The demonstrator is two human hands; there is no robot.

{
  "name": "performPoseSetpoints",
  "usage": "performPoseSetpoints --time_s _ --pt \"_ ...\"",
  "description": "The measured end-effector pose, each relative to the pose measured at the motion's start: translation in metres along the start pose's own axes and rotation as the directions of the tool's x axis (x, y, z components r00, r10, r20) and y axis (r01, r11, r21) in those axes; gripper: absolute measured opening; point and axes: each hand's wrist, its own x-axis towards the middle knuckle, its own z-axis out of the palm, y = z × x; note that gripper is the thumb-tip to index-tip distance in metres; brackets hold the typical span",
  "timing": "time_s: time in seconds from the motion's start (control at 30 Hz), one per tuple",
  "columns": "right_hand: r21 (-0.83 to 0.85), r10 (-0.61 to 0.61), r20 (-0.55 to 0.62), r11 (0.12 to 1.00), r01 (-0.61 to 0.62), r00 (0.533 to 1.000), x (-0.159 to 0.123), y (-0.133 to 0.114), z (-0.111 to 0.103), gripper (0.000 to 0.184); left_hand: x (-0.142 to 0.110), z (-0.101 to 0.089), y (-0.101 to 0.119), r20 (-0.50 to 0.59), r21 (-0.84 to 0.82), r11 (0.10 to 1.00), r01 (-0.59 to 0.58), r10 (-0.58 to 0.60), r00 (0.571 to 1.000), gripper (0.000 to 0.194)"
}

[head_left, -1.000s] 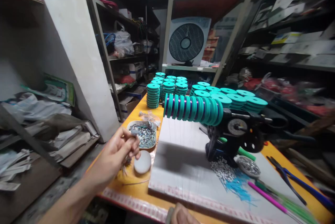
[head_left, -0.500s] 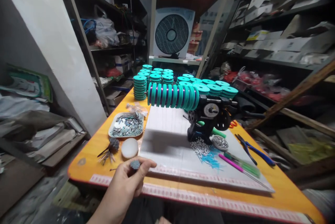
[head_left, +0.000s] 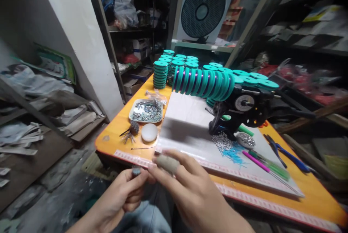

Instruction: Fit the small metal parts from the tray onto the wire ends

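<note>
left hand [head_left: 127, 190] grip: closed on grey bundle [head_left: 136, 171] | bundle between thumb and forefinger | right hand [head_left: 191, 186] grip: can't tell

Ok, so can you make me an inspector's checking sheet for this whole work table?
Surface: orange tabletop with a white board on it.
Job's things: small grey piece, too blurred to identify.
Clutter: white tray of small metal pieces, round white disc, blue-handled pliers, pink-handled tool, black machine carrying a row of teal spools, teal spool stacks behind.
Hands: left hand pinches the grey piece; right hand, wearing a finger cover, is close by, its grip unclear.
Cables: nothing seen on the tabletop.
Surroundings: box fan behind, loaded shelving both sides.
</note>
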Motion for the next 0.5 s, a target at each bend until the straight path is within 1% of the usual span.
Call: performPoseSetpoints --time_s 0.03,0.07,0.1,0.17,0.23,0.27,0.37,0.5 --pt "-0.164 -0.089 -0.01 0.983 0.087 0.996 0.014 0.007 0.004 0.035 -0.003 -0.003 -0.002 0.002 0.0 1.0 0.011 -0.011 1.0 0.052" --pt "-0.232 -0.176 0.027 0.956 0.178 0.984 0.025 0.014 0.008 0.031 -0.007 -0.007 -0.004 0.004 0.0 1.0 0.02 -0.02 1.0 0.052" --pt "-0.264 -0.229 0.066 0.935 0.238 0.971 0.034 0.019 0.013 0.027 -0.01 -0.01 -0.006 0.006 -0.001 1.0 0.028 -0.028 1.0 0.052" --pt "-0.234 -0.245 0.173 0.931 0.281 0.954 0.042 0.026 0.02 0.016 -0.015 -0.018 -0.011 0.012 -0.006 0.999 0.04 -0.04 0.999 0.052" --pt "-0.198 -0.209 0.242 0.945 0.259 0.947 0.041 0.028 0.026 0.011 -0.018 -0.024 -0.017 0.008 -0.017 0.999 0.049 -0.049 0.999 0.05" --pt "-0.185 -0.192 0.254 0.953 0.242 0.948 0.038 0.029 0.027 0.011 -0.019 -0.027 -0.02 0.0 -0.025 0.999 0.048 -0.048 0.999 0.05" --pt "-0.117 -0.163 0.23 0.974 0.193 0.96 0.028 0.028 0.03 0.017 -0.02 -0.028 -0.026 -0.039 -0.047 0.999 0.025 -0.027 0.999 0.052" --pt "0.023 -0.1 0.22 0.995 0.097 0.97 0.018 0.027 0.032 0.026 -0.019 -0.02 -0.026 -0.086 -0.059 0.997 -0.059 0.053 0.995 0.052"
